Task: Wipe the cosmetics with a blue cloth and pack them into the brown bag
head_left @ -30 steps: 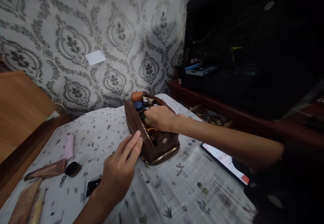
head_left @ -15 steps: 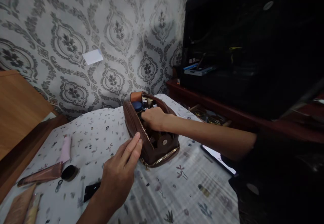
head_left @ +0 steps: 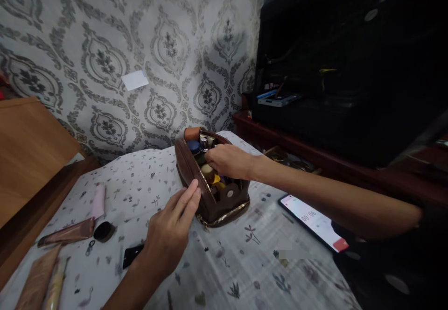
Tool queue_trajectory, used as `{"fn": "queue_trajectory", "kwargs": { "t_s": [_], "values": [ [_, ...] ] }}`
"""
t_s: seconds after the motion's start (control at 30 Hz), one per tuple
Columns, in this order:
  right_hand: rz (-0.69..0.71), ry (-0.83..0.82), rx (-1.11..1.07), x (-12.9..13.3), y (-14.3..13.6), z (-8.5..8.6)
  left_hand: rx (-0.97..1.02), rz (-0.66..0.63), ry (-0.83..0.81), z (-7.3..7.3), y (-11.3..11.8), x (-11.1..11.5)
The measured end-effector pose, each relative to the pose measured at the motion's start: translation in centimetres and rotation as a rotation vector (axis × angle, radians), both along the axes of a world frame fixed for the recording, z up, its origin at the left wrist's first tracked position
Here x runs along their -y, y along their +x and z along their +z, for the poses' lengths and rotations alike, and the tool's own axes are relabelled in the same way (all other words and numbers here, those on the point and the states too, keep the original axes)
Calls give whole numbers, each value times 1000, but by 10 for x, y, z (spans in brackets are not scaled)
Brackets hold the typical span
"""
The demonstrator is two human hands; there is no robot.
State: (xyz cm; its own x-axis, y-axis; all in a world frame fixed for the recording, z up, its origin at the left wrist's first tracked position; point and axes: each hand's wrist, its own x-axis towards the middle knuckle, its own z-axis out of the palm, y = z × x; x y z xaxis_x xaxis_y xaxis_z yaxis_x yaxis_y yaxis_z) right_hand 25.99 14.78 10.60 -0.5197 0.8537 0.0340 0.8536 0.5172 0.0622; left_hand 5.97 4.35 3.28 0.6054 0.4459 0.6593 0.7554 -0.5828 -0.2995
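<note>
A brown toiletry bag (head_left: 187, 170) with a gold zipper lies unzipped on the printed cloth. Against its near left side rest the straight fingers of my left hand (head_left: 170, 226). My right hand (head_left: 229, 160) is at the bag's opening with its fingers curled inward, and whatever they grip is hidden. Inside the bag I see a blue round lid (head_left: 193, 147), a silver-capped bottle (head_left: 204, 144), a jar with a pale lid (head_left: 207, 173) and something yellow (head_left: 217, 183).
On the left lie a pink tube (head_left: 99, 200), a rose-brown tube (head_left: 68, 232), a dark round jar (head_left: 104, 231) and a black item (head_left: 132, 255) partly behind my left wrist. A phone (head_left: 311, 221) showing a timer lies at right, below a large dark screen (head_left: 350, 67).
My right hand has shifted slightly up and right in the bag, uncovering the pale-lidded jar and yellow item. More of the phone shows. My left hand keeps its place on the bag.
</note>
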Motion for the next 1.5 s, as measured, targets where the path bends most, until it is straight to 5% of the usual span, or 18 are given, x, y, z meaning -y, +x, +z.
{"fn": "queue_trajectory", "kwargs": {
  "t_s": [0.37,0.77,1.5],
  "values": [
    [-7,15,44,7,2,-2,-93,69,-117,7,-7,8],
    [86,-77,99,-1,-29,-5,-112,108,-186,6,-7,9],
    [73,-202,173,-15,-14,1,-183,122,-171,7,-6,6]
  ]
}}
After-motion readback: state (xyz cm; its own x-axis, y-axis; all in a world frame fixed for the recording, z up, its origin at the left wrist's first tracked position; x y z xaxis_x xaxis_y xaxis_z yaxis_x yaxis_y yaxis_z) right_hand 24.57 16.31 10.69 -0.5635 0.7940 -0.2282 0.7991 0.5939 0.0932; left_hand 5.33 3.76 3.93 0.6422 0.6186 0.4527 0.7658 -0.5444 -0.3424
